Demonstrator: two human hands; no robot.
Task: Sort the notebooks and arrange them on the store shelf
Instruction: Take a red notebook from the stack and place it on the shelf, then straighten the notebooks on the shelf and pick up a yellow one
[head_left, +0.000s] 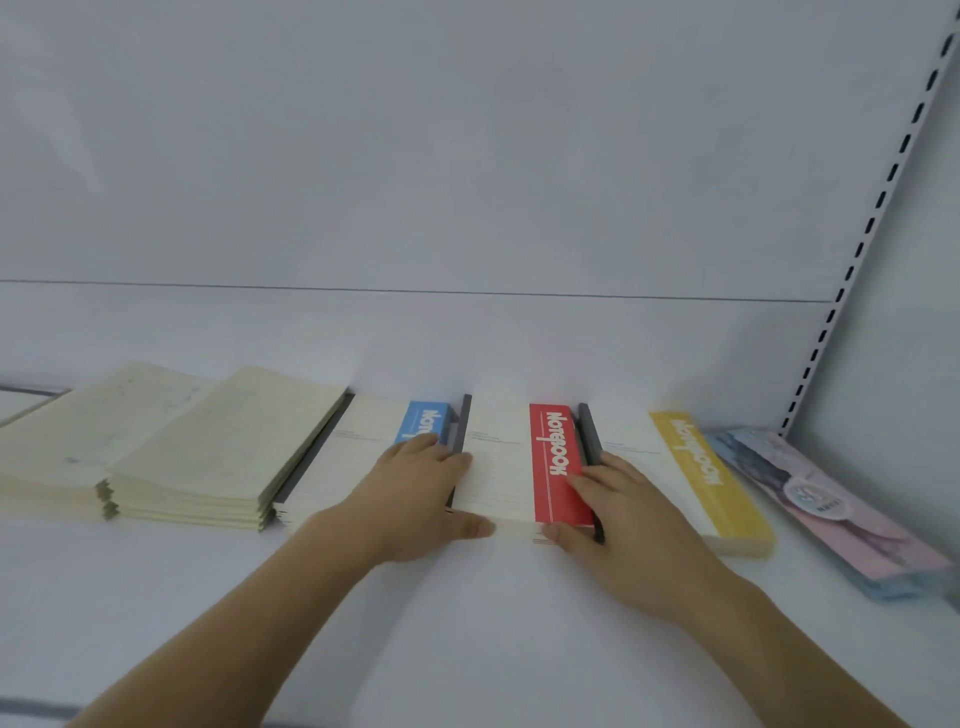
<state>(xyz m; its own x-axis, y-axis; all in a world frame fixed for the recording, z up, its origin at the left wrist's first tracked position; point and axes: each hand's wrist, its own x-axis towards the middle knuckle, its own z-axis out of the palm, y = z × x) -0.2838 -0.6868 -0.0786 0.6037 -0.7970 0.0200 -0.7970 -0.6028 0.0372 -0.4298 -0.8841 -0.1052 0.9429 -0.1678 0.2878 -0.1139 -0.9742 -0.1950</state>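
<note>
On the shelf (467, 623) the red notebook stack (519, 467) lies flat between two flat-fingered hands, the left hand (415, 499) at its 9 o'clock across the blue notebook stack (358, 457) and the right hand (618, 514) at its 4 o'clock, thumbs touching its front edge.

Shelf (467, 623) holds cream stacks (208, 447), blue notebook (363, 457), red notebook (498, 467), yellow notebook (696, 467), perhaps pastel pads (841, 509)

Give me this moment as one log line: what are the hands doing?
left hand: fingers on blue-band notebook, thumb at front of red-band notebook | right hand: fingers on its red band, thumb at front edge
</note>
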